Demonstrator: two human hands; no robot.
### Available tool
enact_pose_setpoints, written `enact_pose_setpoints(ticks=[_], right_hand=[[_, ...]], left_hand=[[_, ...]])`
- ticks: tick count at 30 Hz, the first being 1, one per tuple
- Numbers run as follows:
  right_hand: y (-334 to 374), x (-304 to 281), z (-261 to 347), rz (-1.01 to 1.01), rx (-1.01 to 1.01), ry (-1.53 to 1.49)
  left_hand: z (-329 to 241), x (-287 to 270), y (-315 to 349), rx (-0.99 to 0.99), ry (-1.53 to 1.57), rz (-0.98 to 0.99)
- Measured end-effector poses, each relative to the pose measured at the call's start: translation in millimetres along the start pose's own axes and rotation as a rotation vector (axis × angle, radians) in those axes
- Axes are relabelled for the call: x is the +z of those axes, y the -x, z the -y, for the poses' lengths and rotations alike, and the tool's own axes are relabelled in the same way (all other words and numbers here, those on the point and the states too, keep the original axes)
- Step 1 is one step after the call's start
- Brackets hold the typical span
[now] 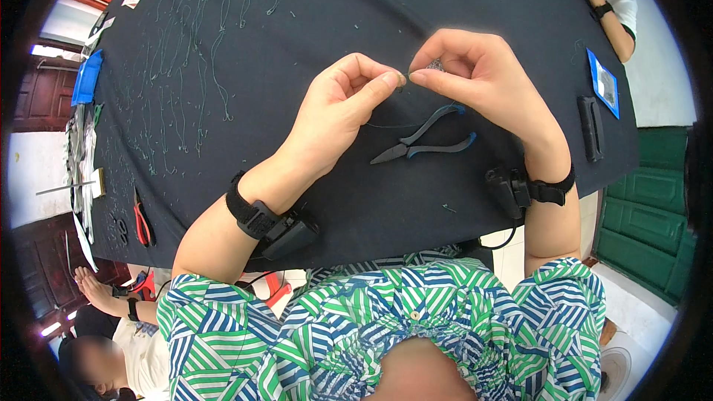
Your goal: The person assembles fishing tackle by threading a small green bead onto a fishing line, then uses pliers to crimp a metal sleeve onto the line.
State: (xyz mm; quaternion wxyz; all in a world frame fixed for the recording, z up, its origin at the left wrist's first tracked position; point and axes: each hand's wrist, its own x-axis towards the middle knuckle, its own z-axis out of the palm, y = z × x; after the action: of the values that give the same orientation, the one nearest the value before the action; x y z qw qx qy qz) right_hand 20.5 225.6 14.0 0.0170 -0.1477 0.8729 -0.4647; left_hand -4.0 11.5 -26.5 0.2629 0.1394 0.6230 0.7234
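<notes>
My left hand [343,100] and my right hand [486,78] meet almost fingertip to fingertip over the black cloth. Each is closed in a pinch on a thin dark green thread [403,82], whose ends are too fine to follow. A small greyish bit shows behind my right fingers, its kind unclear. Just below my hands lie pliers [403,150] with dark jaws and blue-trimmed handles, spread apart. A fine strand runs across the cloth beside them.
Several knotted green threads [221,30] are spread over the cloth [334,200] at left. Red-handled pliers [142,224] and scissors [120,230] lie near the left edge. At right are a blue packet [604,83] and a black case [591,130]. Other people sit lower left and upper right.
</notes>
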Motion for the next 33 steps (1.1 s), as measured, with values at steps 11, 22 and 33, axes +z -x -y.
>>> enact_pose_setpoints(ticks=[11, 22, 33], right_hand=[[-0.6, 2.8, -0.8, -0.004, -0.004, 0.000], [-0.2, 2.4, 0.5, 0.000, 0.008, -0.022], [-0.4, 3.2, -0.7, -0.029, 0.005, 0.007]], left_hand=[[1.3, 0.2, -0.2, 0.000, 0.018, -0.013], [-0.2, -3.7, -0.1, -0.018, 0.046, 0.015], [-1.4, 0.6, 0.0, -0.003, 0.029, -0.011]])
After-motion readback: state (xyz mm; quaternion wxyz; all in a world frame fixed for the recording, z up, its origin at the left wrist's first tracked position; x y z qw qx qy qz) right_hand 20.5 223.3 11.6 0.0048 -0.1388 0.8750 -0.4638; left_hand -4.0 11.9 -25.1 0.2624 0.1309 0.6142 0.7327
